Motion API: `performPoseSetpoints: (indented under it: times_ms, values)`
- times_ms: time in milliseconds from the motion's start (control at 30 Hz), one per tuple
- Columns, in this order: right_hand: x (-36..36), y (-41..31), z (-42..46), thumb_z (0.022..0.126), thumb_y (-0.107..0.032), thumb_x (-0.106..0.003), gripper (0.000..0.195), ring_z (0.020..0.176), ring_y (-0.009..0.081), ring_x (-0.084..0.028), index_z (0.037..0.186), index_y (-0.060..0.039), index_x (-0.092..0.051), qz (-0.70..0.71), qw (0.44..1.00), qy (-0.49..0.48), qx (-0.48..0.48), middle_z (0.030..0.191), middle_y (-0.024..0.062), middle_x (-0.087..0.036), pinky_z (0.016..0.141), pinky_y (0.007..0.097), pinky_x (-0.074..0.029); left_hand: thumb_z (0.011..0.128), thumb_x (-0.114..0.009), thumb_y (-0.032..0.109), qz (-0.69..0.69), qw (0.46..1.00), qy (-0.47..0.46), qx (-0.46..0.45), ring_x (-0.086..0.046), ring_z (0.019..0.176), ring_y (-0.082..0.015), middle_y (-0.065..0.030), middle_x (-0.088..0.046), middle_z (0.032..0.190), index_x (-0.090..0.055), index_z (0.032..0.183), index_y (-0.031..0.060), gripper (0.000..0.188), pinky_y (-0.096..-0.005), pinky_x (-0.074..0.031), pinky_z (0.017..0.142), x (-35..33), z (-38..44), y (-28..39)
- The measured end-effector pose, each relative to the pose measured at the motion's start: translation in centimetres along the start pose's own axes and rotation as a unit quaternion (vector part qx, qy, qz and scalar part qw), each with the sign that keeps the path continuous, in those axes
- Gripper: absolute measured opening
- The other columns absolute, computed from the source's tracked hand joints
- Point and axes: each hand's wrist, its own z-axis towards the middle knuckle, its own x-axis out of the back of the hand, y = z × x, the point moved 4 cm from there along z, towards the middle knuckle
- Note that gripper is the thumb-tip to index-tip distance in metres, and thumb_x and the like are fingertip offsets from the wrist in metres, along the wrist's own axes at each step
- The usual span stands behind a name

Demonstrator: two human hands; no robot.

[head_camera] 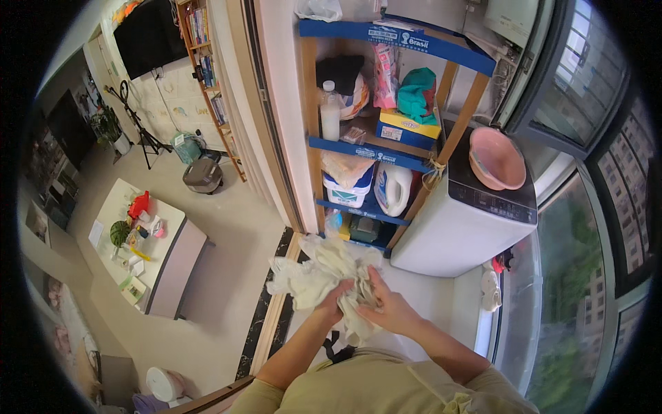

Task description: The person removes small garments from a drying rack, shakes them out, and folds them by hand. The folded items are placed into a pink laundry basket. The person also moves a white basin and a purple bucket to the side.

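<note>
Both hands hold a bunched, cream-white cloth garment (331, 259) in front of my body. My left hand (333, 302) grips its lower left side, with the thumb across the folds. My right hand (388, 305) pinches the folds on the right, fingers pointing up. The cloth has thin, frilly edges spreading to the upper left, and a gathered part hangs between the hands. Below it, a black strap (339, 349) lies near my waist.
Ahead stands a blue-edged shelf (370, 150) with bottles, boxes and bags. To its right, a pink basin (497, 159) sits on a white washing machine (445, 233). Windows line the right side. A sliding-door track (274, 310) runs at left; beyond it is a cluttered white table (170, 222).
</note>
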Motion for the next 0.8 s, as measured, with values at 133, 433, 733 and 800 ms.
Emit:
performPoseSetpoints:
  times_ms: [133, 433, 733, 800]
  values:
    - [7.1, 1.3, 3.5, 0.079, -0.014, -0.063, 0.038, 0.093, 0.0161, -0.055, 0.115, -0.0079, -0.054, 0.059, 0.954, 0.194, 0.221, 0.109, 0.0111, -0.05, 0.071, 0.0271, -0.049, 0.08, -0.058, 0.02, -0.129, 0.991, -0.013, -0.013, -0.059, 0.09, -0.0247, -0.0123, -0.059, 0.101, -0.051, 0.11, 0.0013, 0.037, -0.0375, -0.048, 0.08, 0.6, 5.1, 2.3]
    - [40.6, 27.7, 11.1, 0.084, -0.038, -0.052, 0.06, 0.105, 0.0272, -0.05, 0.123, 0.0059, -0.038, 0.722, 0.669, 0.173, 0.027, 0.119, 0.0181, -0.049, 0.092, 0.0356, -0.042, 0.077, -0.061, 0.018, -0.108, 0.972, 0.176, -0.11, -0.061, 0.08, -0.0213, -0.0081, -0.062, 0.09, -0.055, 0.103, 0.0042, 0.03, -0.0361, -0.051, 0.074, 2.7, 4.6, 3.5]
    - [41.3, 32.2, 15.7, 0.082, -0.026, -0.053, 0.037, 0.089, 0.0185, -0.055, 0.107, -0.0002, -0.051, 0.469, 0.765, 0.441, 0.006, 0.102, 0.0098, -0.057, 0.077, 0.0288, -0.047, 0.073, -0.06, 0.016, -0.261, 0.884, 0.283, -0.267, -0.061, 0.079, -0.0242, -0.0112, -0.061, 0.087, -0.055, 0.098, 0.0016, 0.029, -0.0382, -0.051, 0.074, 9.5, -2.7, 3.7]
    - [36.2, 31.8, 17.1, 0.082, -0.027, -0.053, 0.037, 0.087, 0.0178, -0.055, 0.107, -0.0006, -0.052, 0.455, 0.775, 0.436, -0.045, 0.101, 0.0091, -0.058, 0.075, 0.0284, -0.046, 0.073, -0.06, 0.013, -0.3, 0.853, 0.303, -0.3, -0.06, 0.08, -0.0256, -0.0119, -0.061, 0.089, -0.055, 0.099, 0.001, 0.029, -0.0397, -0.05, 0.075, 12.7, -5.8, 3.5]
